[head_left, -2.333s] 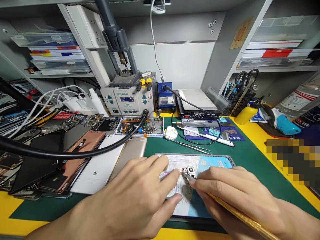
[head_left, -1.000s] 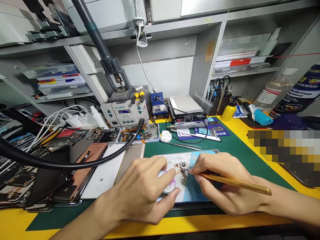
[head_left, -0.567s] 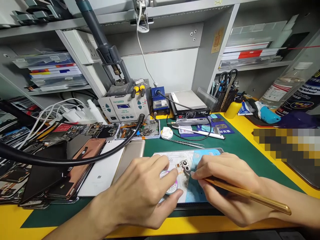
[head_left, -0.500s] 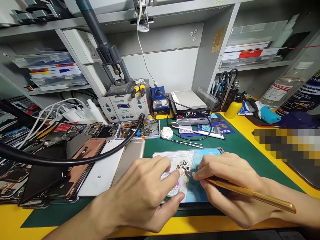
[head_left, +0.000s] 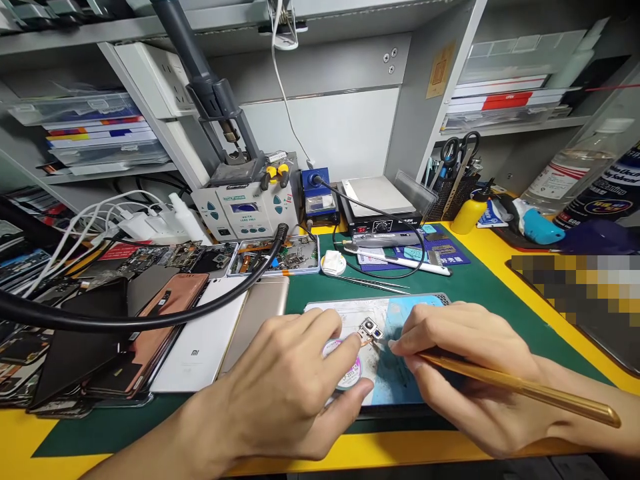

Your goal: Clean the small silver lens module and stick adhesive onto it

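My left hand curls around a small round labelled spool, its index finger and thumb closed at the sides. That index fingertip reaches the orange flex of a small dual camera module, covering part of it. In my right hand is a slim gold pen-like tool, pinched between thumb and fingers, its back end sticking out to the right. Its thin dark tip is by the camera module's lower edge; contact cannot be made out. Beneath both hands is a flat white and blue slab.
To the left lie several phone housings under a thick black hose. A hot air station, an open parts tray, a hot plate and tweezers stand or lie behind. At right is a yellow bottle.
The camera module has turned slightly, and the spool has tilted a little with my left hand. The gold tool's back end has shifted right. Both grips stay the same.
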A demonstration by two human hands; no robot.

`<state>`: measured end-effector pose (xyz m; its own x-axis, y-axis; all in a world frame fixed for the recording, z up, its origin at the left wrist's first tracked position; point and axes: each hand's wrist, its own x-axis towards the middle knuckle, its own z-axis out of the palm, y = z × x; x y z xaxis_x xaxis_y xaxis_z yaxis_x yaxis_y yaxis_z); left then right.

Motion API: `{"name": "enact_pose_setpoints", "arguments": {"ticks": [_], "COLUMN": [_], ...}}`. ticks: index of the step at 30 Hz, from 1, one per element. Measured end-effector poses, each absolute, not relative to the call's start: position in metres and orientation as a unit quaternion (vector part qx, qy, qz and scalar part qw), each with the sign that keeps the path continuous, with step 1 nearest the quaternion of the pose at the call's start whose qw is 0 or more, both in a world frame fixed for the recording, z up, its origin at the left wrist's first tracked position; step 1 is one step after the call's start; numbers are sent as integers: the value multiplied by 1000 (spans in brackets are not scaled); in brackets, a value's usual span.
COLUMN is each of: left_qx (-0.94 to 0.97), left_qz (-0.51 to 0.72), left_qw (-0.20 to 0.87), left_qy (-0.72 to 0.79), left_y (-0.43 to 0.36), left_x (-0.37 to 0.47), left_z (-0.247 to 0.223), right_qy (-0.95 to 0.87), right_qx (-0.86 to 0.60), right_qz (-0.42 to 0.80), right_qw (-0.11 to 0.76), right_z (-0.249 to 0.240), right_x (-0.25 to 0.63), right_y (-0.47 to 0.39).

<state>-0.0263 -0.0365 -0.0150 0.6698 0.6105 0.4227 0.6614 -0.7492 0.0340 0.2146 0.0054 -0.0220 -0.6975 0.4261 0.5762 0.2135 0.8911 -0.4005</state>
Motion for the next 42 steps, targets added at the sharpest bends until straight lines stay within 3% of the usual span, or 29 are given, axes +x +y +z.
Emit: {"name": "enact_pose_setpoints", "arguments": {"ticks": [42], "left_qx": [-920], "left_qz": [-191], "left_qw": [61], "left_qy": [-337], "left_y": [-36], "left_x": [-28], "left_z": [-16], "right_qy": [-910], "right_qx": [-193], "right_qz": [161], "right_qw": [331], "right_z": [-27], "right_x": [216], "right_y": [8]}}
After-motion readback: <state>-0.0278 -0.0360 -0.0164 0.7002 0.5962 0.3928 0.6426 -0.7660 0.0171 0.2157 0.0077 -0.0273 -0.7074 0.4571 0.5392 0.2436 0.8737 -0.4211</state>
